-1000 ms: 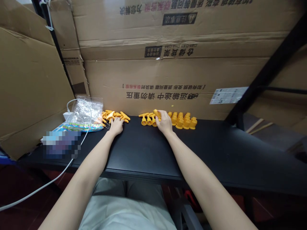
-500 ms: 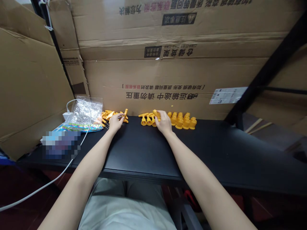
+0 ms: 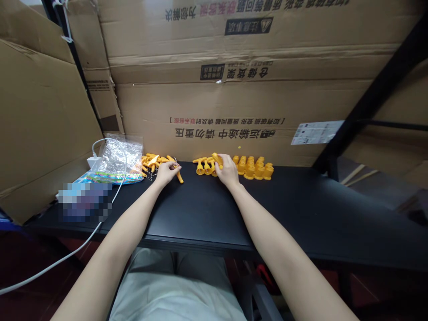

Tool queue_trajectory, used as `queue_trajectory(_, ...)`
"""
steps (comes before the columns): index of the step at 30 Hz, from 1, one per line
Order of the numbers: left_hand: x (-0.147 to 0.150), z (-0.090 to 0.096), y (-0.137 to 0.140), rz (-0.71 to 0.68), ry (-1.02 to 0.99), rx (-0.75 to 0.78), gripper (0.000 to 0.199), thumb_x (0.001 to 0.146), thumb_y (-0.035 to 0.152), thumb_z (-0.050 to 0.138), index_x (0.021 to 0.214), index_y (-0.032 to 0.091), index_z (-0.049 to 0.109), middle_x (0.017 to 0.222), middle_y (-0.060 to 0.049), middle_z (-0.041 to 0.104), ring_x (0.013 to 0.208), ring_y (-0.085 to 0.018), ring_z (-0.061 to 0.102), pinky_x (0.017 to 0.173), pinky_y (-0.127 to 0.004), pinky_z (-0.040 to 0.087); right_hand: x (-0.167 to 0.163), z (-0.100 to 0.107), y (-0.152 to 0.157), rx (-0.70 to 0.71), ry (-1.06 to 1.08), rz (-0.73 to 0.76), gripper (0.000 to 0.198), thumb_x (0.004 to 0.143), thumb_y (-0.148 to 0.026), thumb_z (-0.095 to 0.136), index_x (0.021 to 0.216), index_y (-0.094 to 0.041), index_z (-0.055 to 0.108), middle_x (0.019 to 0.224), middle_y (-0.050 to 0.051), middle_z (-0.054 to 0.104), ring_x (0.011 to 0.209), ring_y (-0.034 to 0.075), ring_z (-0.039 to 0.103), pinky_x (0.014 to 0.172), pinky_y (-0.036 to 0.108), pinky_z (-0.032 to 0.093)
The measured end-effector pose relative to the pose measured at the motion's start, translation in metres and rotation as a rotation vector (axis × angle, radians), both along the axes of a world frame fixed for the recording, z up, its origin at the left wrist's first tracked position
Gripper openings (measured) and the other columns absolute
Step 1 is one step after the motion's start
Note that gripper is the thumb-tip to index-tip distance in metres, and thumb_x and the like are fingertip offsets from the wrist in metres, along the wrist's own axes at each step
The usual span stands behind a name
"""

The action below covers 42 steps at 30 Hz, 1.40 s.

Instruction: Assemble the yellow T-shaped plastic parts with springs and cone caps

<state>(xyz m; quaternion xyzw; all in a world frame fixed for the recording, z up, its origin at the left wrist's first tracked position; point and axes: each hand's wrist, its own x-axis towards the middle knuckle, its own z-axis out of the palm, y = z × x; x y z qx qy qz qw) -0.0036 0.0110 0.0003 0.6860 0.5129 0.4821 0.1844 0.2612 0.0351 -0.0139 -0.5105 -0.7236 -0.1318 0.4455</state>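
Two hands, two yellow parts, and straight to the left hand (image 3: 166,173): its grip is closed, thumb and fingers pinching a yellow T-shaped handle (image 3: 181,178). One end pokes out past the fingertips towards five o'clock, low over the black table (image 3: 203,214). Over to the right hand (image 3: 229,170), and that grip is closed as well, curled around a yellow handled piece (image 3: 217,158) whose top shows at the hand's ten o'clock, tilted between thumb and fingers; its lower end is hard to make out behind the thumb.

Look left, to the ten o'clock of the left hand: a jumbled heap of yellow handles (image 3: 149,160), close by, with thin dark wire-like bits (image 3: 150,174) near it at nine. Between the hands, at the right hand's nine o'clock, a row of funnel-shaped yellow pieces (image 3: 200,168) lines up, round mouths facing the person, right beside that thumb. And at three o'clock from the same hand, a tight block of yellow bell-shaped cups (image 3: 258,170), standing wide end down!

Further out, a clear plastic bag (image 3: 122,154) sits between nine and ten from the left hand, a white cable (image 3: 115,196) running past it. Cardboard (image 3: 214,100) backs everything at twelve, and a white printed label (image 3: 316,133) shows at the right hand's two o'clock.
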Motion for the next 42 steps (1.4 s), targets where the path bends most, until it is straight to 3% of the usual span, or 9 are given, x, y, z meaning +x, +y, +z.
queue_trajectory(8, 0.008, -0.004, -0.003, -0.017, 0.098, -0.015, 0.012, 0.078, 0.025, 0.061, 0.072, 0.016, 0.064, 0.073, -0.003, 0.066, 0.067, -0.015, 0.058, 0.068, -0.028, 0.047, 0.001, -0.002, 0.002, -0.002, 0.002, 0.017, 0.035, 0.086, -0.023, 0.042, 0.119, -0.015, 0.053, 0.116, 0.017, 0.06, 0.111, 0.029, 0.056, 0.093, 0.043, 0.046)
queue_trajectory(18, 0.002, 0.0, 0.001, 0.01, 0.095, 0.011, 0.01, 0.082, 0.024, 0.058, 0.075, 0.017, 0.058, 0.064, 0.002, 0.054, 0.063, -0.013, 0.052, 0.067, -0.027, 0.044, 0.002, -0.004, 0.007, -0.01, 0.031, 0.056, 0.045, 0.086, -0.024, 0.043, 0.129, -0.012, 0.05, 0.13, 0.02, 0.049, 0.123, 0.029, 0.049, 0.102, 0.045, 0.044)
queue_trajectory(27, 0.009, -0.003, 0.004, -0.019, 0.17, 0.015, 0.005, 0.078, 0.014, 0.061, 0.082, 0.016, 0.06, 0.072, 0.0, 0.055, 0.069, -0.015, 0.055, 0.074, -0.03, 0.047, 0.002, -0.006, 0.007, -0.016, -0.023, 0.088, 0.038, 0.086, -0.023, 0.043, 0.121, -0.012, 0.056, 0.122, 0.018, 0.057, 0.116, 0.028, 0.055, 0.1, 0.042, 0.045)
queue_trajectory(33, 0.012, -0.013, 0.006, -0.031, 0.306, 0.008, 0.005, 0.076, 0.015, 0.065, 0.072, 0.015, 0.062, 0.074, -0.002, 0.054, 0.071, -0.015, 0.054, 0.076, -0.031, 0.048, 0.005, -0.009, 0.012, 0.028, -0.035, 0.135, 0.037, 0.084, -0.021, 0.046, 0.119, -0.014, 0.057, 0.117, 0.017, 0.06, 0.113, 0.029, 0.057, 0.096, 0.044, 0.048)
queue_trajectory(42, 0.009, -0.021, 0.009, 0.055, 0.433, 0.061, 0.006, 0.077, 0.021, 0.069, 0.081, 0.016, 0.071, 0.093, -0.008, 0.06, 0.094, -0.021, 0.059, 0.091, -0.036, 0.049, 0.006, -0.012, 0.015, 0.053, -0.022, 0.187, 0.035, 0.084, -0.021, 0.048, 0.119, -0.017, 0.056, 0.115, 0.015, 0.061, 0.11, 0.029, 0.059, 0.095, 0.046, 0.048)
